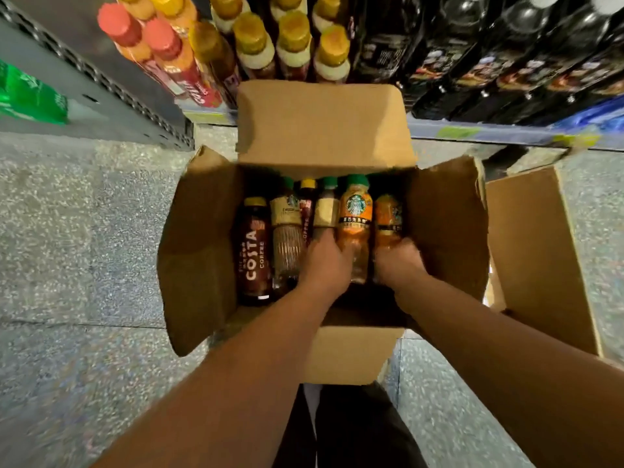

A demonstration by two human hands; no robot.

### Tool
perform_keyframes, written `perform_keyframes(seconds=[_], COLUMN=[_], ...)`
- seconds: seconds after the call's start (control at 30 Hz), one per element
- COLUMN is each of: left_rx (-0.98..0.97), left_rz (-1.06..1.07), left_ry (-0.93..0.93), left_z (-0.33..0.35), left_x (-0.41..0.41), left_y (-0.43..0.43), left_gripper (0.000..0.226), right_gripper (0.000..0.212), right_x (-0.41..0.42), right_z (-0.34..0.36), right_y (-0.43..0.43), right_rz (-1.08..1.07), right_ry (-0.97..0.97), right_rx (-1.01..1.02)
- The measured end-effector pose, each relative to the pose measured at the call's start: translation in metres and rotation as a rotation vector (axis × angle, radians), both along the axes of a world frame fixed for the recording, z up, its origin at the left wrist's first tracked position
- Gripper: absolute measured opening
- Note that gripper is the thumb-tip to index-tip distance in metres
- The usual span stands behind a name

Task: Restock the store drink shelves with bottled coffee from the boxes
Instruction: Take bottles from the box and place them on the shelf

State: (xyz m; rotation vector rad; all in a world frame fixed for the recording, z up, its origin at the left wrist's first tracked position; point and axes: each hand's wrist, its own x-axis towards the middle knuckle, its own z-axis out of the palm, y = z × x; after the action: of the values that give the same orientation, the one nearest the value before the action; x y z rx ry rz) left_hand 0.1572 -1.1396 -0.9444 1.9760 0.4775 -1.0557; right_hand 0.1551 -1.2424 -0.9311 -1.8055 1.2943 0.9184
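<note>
lie side by side in the open cardboard box [199, 251], caps toward the shelf [456, 134]: dark costa bottle [254, 255] leftmost, tan-labelled bottle [287, 231] next, green-capped orange starbucks bottle [354, 214], second orange bottle [388, 217] rightmost.

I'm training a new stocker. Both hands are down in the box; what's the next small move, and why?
Probably lift the right hand straight up with the far-right orange bottle: its fingers look curled round the base, and the box flaps stand open.

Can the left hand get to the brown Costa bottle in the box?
Probably yes. The box flaps stand open, the left hand is inside, and the Costa bottle lies uncovered at the left end with nothing on top.
</note>
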Motion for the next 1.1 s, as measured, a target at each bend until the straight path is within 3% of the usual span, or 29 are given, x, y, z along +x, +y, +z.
perform_keyframes(seconds=[0.13,0.27,0.57,0.93,1.1], left_rx=[-0.034,-0.011,-0.056,-0.257,-0.364], left_rz=[0.006,-0.053,0.037,0.146,0.209], left_ry=[0.066,0.101,0.211,0.391,0.373], left_z=[-0.014,-0.017,-0.022,0.022,0.060], left_x=[0.007,0.013,0.022,0.029,0.027], left_y=[-0.002,0.000,-0.001,0.036,0.051], left_gripper=[0.045,0.048,0.051,0.046,0.049], right_gripper=[0.061,0.071,0.056,0.055,0.048], right_x=[0.003,0.001,-0.009,-0.025,-0.026], right_z=[-0.006,-0.007,-0.011,0.016,0.054], right_y=[0.003,0.001,-0.016,-0.001,0.002], right_rz=[0.082,0.020,-0.245,-0.410,-0.386], right_ry=[0.094,0.035,-0.043,-0.098,-0.159], right_rx=[-0.102,-0.080,0.213,0.324,0.345])
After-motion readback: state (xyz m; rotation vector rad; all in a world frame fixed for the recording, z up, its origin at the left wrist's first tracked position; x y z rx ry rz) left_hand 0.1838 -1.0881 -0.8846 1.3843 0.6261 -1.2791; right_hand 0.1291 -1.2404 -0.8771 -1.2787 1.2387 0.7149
